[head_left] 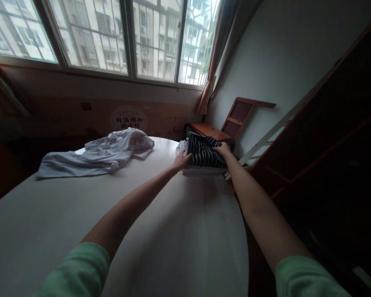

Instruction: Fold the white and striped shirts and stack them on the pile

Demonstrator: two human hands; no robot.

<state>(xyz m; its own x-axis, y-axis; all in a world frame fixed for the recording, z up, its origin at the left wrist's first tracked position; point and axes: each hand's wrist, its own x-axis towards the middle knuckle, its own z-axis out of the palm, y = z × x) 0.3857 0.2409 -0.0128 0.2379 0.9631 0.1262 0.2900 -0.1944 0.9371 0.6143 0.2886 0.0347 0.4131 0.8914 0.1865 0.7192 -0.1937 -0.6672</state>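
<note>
A folded black garment with white stripes (204, 152) lies on top of a stack of white folded cloth (200, 170) near the far right edge of the round table. My left hand (182, 160) grips the garment's left side, thumb on top and the other fingers mostly hidden. On the opposite side, my right hand (223, 149) holds its right edge, fingers partly tucked under the fabric. Some bunched white cloth (181, 146) shows just beyond my left hand. A rumpled white shirt-like garment (108, 152) lies loosely spread on the table's far left.
The white round table (173, 231) fills the middle, its right edge curving beside my right arm. Beyond the stack stand a wooden cabinet (212, 131) and a wooden chair (239, 115) against the wall. Barred windows (154, 39) and a curtain (207, 90) lie behind.
</note>
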